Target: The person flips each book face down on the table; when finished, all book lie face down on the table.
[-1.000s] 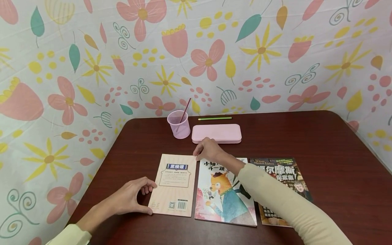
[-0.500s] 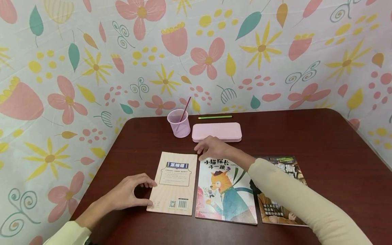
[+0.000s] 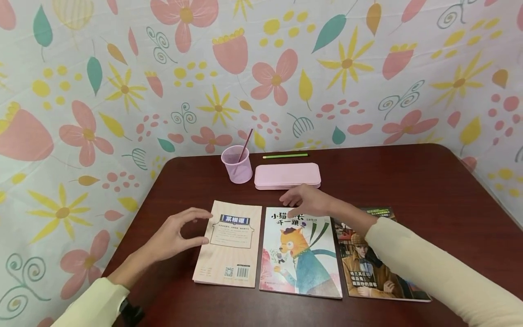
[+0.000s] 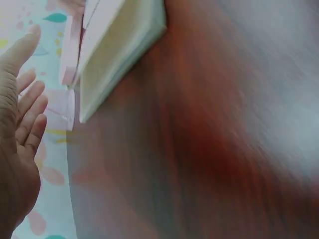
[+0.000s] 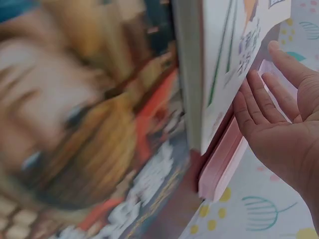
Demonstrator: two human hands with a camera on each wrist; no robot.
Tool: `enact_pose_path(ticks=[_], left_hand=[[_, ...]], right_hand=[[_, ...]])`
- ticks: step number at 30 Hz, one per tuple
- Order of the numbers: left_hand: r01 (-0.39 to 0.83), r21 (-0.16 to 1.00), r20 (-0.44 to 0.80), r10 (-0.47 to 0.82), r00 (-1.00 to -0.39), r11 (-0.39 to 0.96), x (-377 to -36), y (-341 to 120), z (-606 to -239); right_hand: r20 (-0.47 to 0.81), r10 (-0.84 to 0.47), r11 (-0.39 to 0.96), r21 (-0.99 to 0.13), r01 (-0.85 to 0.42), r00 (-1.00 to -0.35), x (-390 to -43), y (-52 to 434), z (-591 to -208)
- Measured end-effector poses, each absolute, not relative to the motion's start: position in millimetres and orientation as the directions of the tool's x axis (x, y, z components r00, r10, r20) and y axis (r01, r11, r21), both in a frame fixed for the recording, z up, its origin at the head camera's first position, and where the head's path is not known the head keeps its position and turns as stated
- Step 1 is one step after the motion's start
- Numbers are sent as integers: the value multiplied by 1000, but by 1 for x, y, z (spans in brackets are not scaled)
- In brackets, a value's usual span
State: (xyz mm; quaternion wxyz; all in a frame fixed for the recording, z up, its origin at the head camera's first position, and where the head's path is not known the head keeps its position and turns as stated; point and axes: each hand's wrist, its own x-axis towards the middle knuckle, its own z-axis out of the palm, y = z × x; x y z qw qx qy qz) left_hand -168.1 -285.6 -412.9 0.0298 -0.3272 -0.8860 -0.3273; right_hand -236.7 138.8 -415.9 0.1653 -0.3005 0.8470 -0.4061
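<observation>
Three books lie side by side on the dark wooden table. My left hand [image 3: 173, 234] hovers at the left edge of the cream book [image 3: 230, 254], thumb and fingers spread apart; whether the fingertips touch it I cannot tell. The middle book [image 3: 300, 268] has an orange cat in a blue coat on its cover. Over that book's top edge is my right hand [image 3: 308, 200], fingers loosely extended and holding nothing. My right forearm crosses above the dark detective book [image 3: 367, 272] and hides part of it. In the right wrist view the right hand [image 5: 279, 104] has straight fingers.
Behind the books sits a pink pencil case [image 3: 288, 175]. A pink mesh pen cup [image 3: 237, 168] with a dark red pencil [image 3: 245, 145] stands to its left, and a green pencil [image 3: 286, 156] lies behind it. A flowered cloth hangs at the table's back.
My right hand has moved right, away from the cream book's top corner to above the cat book. My left hand has shifted up along the cream book's left edge, and its fingers have spread.
</observation>
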Motion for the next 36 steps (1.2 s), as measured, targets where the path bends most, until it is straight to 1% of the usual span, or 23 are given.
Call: enact_pose_path(ticks=[3,6,9,14,21,23,28,36], left_hand=[[565,629,276,526,-804,533,-172,-275,-410],[546,659,277,509,-815,517,-174,-264,-408],[544,669,273,513,-814,506,-173,-252,-407],[516,694,234,521,-821,502,-167,-235,-409],[503,717,206,544,-814,482,-151,-212,-414],[486,728,179,550,-816,484,-146,-205,-416],[446,732,101,566,-818,514,-133,-192,-420],[476,665,70,586,-807,575,-112,-174,-435]], right_hand=[[-11,-642,485,-780,-395,-767,-232,150,-418],[-10,-629,498,-773,-393,-778,-228,159,-418],[-15,-621,513,-764,-391,-784,-225,166,-417],[-12,-589,565,-721,-402,-808,-218,178,-417],[-20,-534,609,-703,-367,-845,-208,195,-417],[-17,-523,617,-697,-365,-852,-206,199,-418],[5,-518,620,-687,-379,-856,-203,208,-419],[18,-514,612,-692,-382,-857,-200,219,-423]])
